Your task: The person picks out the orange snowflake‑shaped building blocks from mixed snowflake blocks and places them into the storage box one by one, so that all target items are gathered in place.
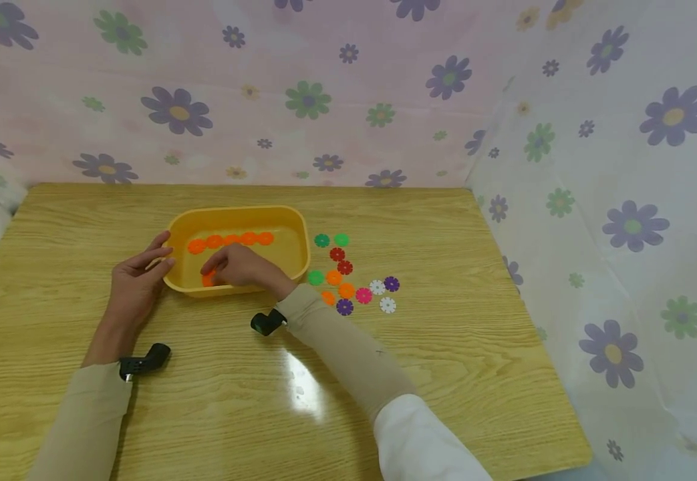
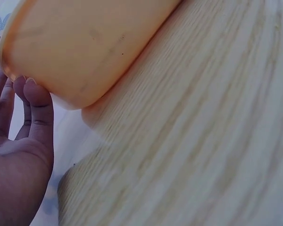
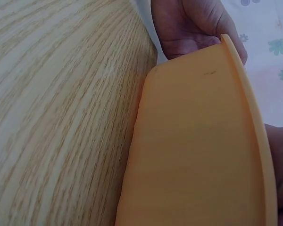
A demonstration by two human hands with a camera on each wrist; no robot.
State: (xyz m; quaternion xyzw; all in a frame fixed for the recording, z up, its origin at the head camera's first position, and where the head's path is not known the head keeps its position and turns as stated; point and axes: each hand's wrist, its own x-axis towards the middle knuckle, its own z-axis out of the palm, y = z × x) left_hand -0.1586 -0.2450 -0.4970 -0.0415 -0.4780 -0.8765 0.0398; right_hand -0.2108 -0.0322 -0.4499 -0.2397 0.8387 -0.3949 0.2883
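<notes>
Gripping left hand: we are holding the rounded left end of the yellow plastic tub at its rim, our fingers bending narrowly around the edge.
Right hand: we are pinching an orange slotted disc inside the tub, near its near-left corner; how firmly, we are not able to tell, since our fingers are covering part of it.
Tub: it is standing on the wood-grain tabletop in front of us, its long axis running left to right.
Orange row: five more slotted discs are lying in a line inside the tub, toward the far wall; whether they are interlocking, we are not able to tell.
Key relation: the row is running roughly along the tub's long axis, and the pinched disc is sitting on our side of its left part. We are judging the right hand nearer to the row, as the left is lying outside the end wall.
Loose discs: green, red, orange, pink, white and purple ones are lying just beside the tub's right end, well apart from our left hand.
</notes>
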